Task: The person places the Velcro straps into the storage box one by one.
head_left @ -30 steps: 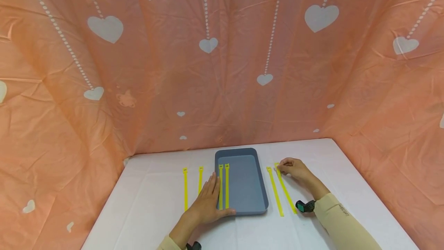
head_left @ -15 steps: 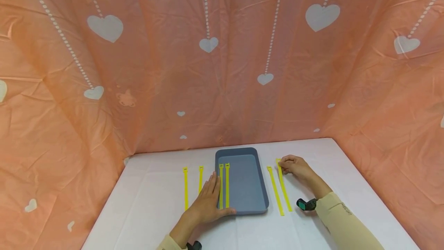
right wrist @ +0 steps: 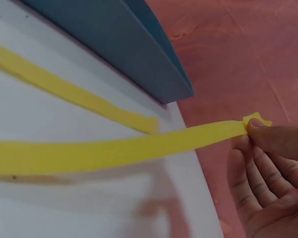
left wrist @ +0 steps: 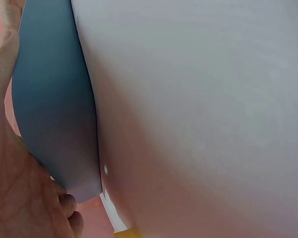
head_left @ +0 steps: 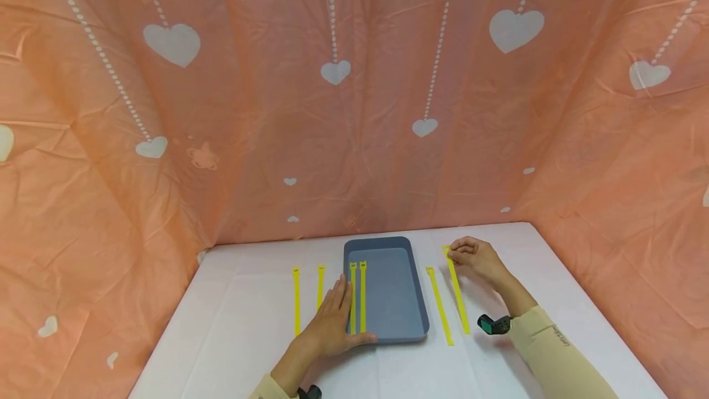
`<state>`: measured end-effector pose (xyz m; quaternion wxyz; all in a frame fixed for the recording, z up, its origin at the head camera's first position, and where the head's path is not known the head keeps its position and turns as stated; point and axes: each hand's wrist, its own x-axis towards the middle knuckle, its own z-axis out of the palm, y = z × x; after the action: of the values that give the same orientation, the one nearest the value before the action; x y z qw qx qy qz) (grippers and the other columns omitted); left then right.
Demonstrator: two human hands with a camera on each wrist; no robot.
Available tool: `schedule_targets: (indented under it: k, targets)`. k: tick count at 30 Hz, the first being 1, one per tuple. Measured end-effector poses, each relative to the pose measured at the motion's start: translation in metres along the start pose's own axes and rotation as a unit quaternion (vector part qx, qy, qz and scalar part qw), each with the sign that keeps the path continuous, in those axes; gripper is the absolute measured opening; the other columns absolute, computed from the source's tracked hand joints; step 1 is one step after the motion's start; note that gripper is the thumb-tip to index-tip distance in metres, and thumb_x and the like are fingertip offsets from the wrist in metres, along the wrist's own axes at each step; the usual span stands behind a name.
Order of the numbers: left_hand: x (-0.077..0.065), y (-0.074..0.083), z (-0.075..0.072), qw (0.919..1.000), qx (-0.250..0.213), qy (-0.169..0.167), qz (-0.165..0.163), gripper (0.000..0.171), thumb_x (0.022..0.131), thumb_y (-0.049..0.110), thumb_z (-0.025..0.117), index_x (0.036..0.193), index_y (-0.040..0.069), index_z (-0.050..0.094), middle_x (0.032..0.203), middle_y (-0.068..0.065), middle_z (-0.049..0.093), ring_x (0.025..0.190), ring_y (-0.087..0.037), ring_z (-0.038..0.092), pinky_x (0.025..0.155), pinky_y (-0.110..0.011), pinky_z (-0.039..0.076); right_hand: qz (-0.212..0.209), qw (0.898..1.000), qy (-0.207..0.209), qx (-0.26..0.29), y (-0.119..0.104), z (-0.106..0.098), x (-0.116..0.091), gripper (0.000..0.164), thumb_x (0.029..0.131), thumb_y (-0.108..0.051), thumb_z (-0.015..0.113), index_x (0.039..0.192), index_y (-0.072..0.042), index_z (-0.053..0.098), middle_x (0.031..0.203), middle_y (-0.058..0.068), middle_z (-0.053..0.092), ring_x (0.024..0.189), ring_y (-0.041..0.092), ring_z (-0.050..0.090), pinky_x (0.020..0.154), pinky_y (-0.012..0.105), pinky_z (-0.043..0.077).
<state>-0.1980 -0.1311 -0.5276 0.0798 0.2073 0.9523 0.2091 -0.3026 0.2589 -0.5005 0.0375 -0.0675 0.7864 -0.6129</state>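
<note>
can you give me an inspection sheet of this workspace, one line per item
Surface: white tabletop, with faint creases
Job's things: grey-blue tray holding two yellow straps; two more straps left of it; one flat strap to its right, beside a held strap
Clutter: nothing seen
Grippers: left hand rests against the tray's near left corner, fingers straight; right hand pinches the held strap's head end, raised off the table
Cables: nothing seen
Surroundings: wrinkled orange-pink curtain with pale hearts, behind and at both sides
</note>
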Motion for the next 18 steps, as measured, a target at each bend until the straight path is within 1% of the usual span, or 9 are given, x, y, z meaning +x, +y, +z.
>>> schedule_targets:
  k: [4,8,13,18]
  targets:
    - [0.000,-0.001,0.001,1.0000,-0.002,0.003,0.004,0.134,0.086,0.085,0.065,0.169,-0.006,0.012,0.179,-0.025,-0.001,0.166,-0.037,0.004,0.133,-0.057,0.013,-0.013,1.000,0.006,-0.003,-0.009,0.000,-0.002,0.031,0.102,-0.007,0.075,0.123,0.013,0.065,0.099,0.008,0.078,0.083,0.013,0.071,0.086,0.042,0.064]
    - [0.000,-0.001,0.001,1.0000,-0.001,0.002,0.002,0.134,0.086,0.085,0.065,0.170,-0.005,0.011,0.179,-0.024,-0.002,0.167,-0.036,0.003,0.133,-0.056,0.013,-0.013,1.000,0.007,-0.012,-0.018,0.002,-0.003,0.034,0.103,-0.010,0.075,0.127,0.012,0.066,0.103,0.011,0.079,0.084,0.013,0.072,0.087,0.042,0.065]
    - [0.000,0.001,-0.001,1.0000,0.003,0.000,0.000,0.132,0.087,0.083,0.067,0.170,-0.004,0.011,0.179,-0.024,-0.002,0.167,-0.036,0.003,0.133,-0.056,0.015,-0.016,1.000,0.012,-0.018,-0.029,0.005,-0.005,0.034,0.103,-0.013,0.075,0.126,0.011,0.068,0.104,0.012,0.079,0.085,0.016,0.074,0.086,0.038,0.065]
    - [0.000,0.001,0.000,1.0000,-0.003,0.006,0.004,0.133,0.087,0.083,0.067,0.169,-0.006,0.012,0.178,-0.025,0.000,0.166,-0.037,0.005,0.133,-0.056,0.014,-0.023,0.999,0.031,-0.019,-0.039,0.007,-0.005,0.033,0.103,-0.015,0.076,0.124,0.009,0.069,0.102,0.007,0.080,0.083,0.015,0.075,0.082,0.031,0.065]
